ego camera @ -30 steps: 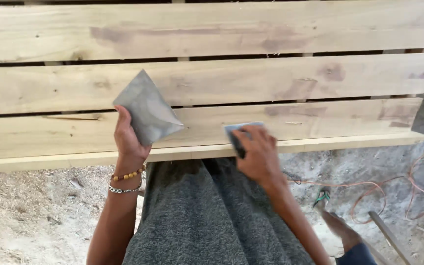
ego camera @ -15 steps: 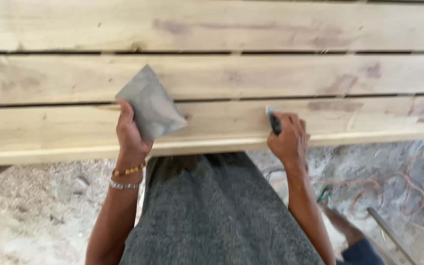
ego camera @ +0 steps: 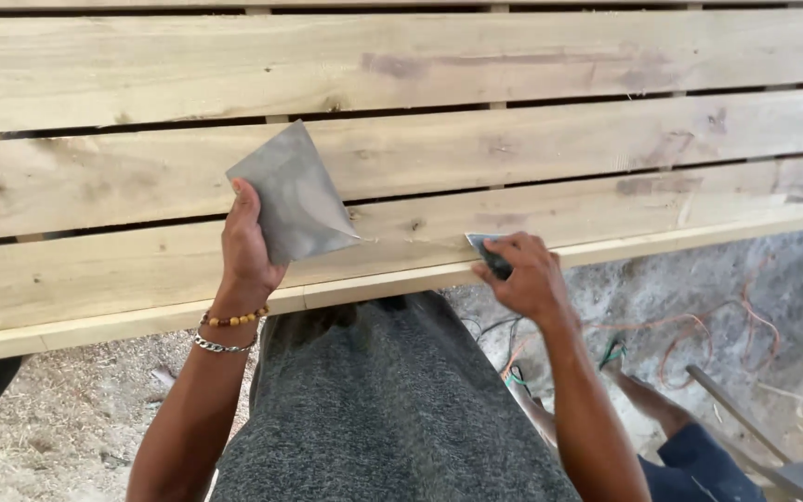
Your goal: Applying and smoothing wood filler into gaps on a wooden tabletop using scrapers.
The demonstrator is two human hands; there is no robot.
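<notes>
**Now the sanding hand has slid back left along the nearest plank**

Half a second ago the right hand (ego camera: pixel 524 279) was further right on the front plank (ego camera: pixel 141 279); it is now nearer the middle, fingers closed on a small folded piece of sandpaper (ego camera: pixel 485 249) pressed flat to the wood, so rubbing goes on in strokes. The left hand (ego camera: pixel 245 246) has kept its place at 9 o'clock of it, pinching a larger grey sandpaper sheet (ego camera: pixel 295 195) upright. At 4 o'clock, orange cable (ego camera: pixel 699 325) loops over the dusty ground (ego camera: pixel 48 409), clear of the board.
</notes>
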